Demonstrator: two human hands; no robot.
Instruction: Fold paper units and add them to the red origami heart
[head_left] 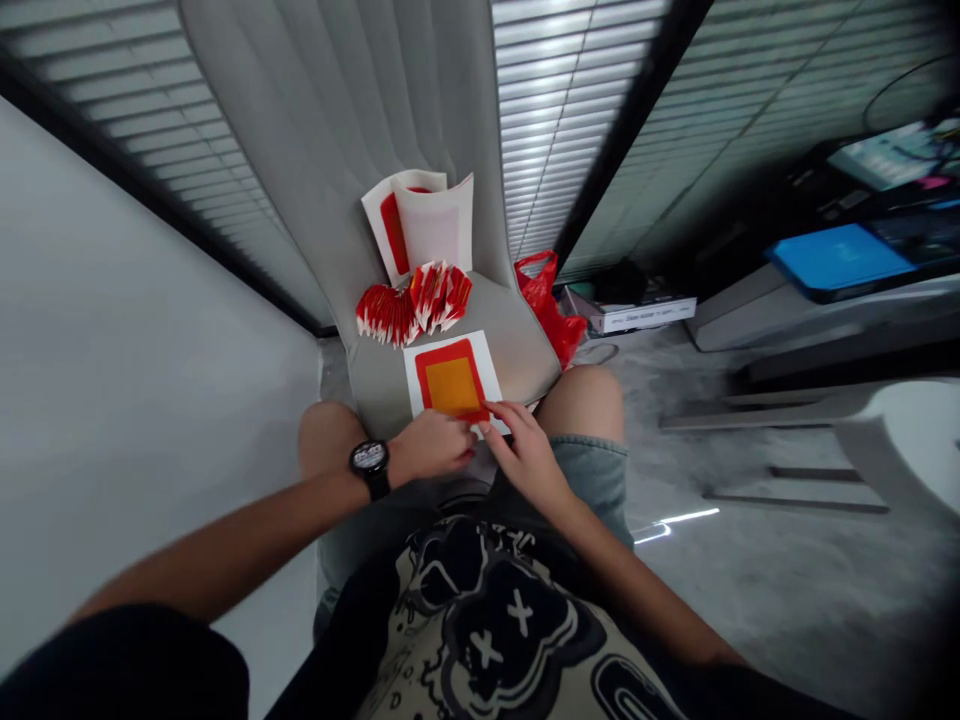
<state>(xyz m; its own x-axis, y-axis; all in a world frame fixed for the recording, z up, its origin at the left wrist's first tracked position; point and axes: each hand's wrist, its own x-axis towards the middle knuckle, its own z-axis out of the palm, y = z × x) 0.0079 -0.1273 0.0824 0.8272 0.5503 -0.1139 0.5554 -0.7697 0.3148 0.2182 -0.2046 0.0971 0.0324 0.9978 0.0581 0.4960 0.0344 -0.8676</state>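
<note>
A white paper sheet [450,385] printed with a red frame around an orange rectangle lies on a grey chair seat [517,330] between my knees. My left hand [431,447], with a black watch on its wrist, holds the sheet's lower edge. My right hand [525,455] pinches the sheet's lower right corner. Just beyond the sheet, a pile of folded red-and-white paper pieces [412,305] fans out on the seat. Behind it, white-and-red paper sheets [424,225] lean against the chair's padded grey backrest [300,110].
A red plastic bag [551,308] hangs at the chair's right side, beside a white box [645,315] on the floor. A blue-topped device [840,258] sits on furniture at the upper right. A white chair [900,430] stands at the right, and a pale wall [127,300] fills the left.
</note>
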